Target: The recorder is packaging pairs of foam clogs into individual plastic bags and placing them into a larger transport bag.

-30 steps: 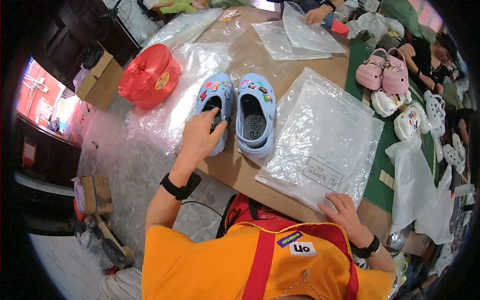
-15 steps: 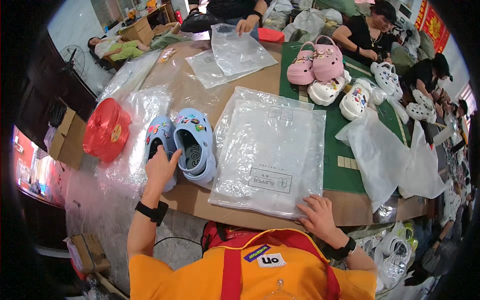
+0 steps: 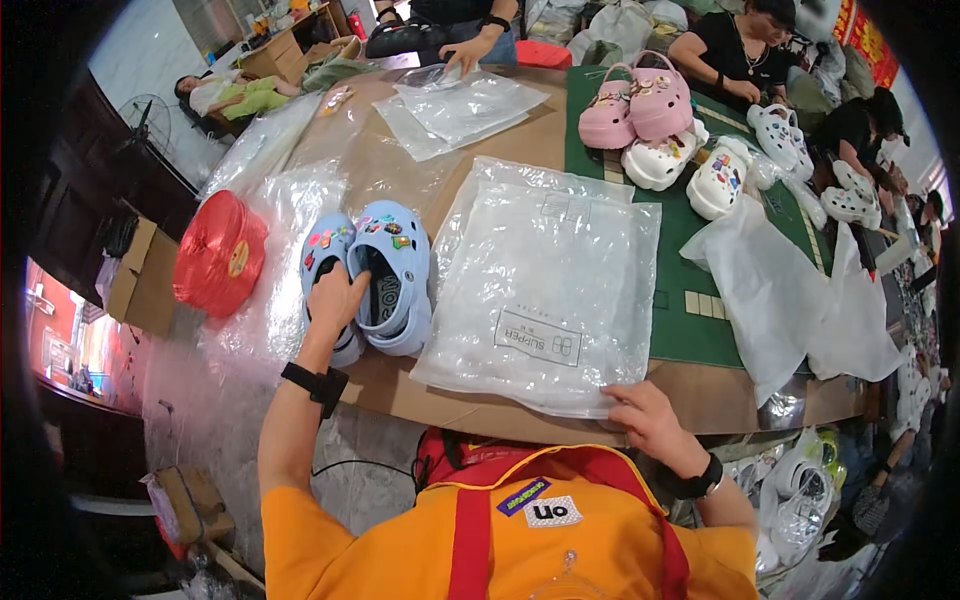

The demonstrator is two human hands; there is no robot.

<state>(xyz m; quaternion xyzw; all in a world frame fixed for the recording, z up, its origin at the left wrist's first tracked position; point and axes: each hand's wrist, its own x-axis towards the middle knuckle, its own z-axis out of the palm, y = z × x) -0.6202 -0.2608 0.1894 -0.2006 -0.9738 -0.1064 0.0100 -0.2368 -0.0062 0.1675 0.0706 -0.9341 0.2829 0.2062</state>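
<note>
A pair of light blue clogs (image 3: 392, 290) with colourful charms stands on the brown table at left. My left hand (image 3: 335, 297) grips them, its fingers inside the left clog and its thumb at the opening of the right one. To their right lies a stack of clear plastic bags (image 3: 540, 270), flat, with a printed panel. At the near right corner of the stack, my right hand (image 3: 645, 418) has its fingers bent together on the top bag's edge. What lies between those fingertips is too small to see well.
A red roll of plastic tape (image 3: 220, 255) sits left of the clogs. Pink clogs (image 3: 635, 105), white clogs (image 3: 718, 180) and translucent bags (image 3: 770, 290) lie on the green mat (image 3: 690, 345) at right. Across the table, another person's hand (image 3: 470, 50) touches more clear bags (image 3: 460, 108).
My right hand's fingers, spread on the bag before, are now drawn together at its edge. My left thumb has moved over the right clog's opening. The person opposite has lowered a bag onto another.
</note>
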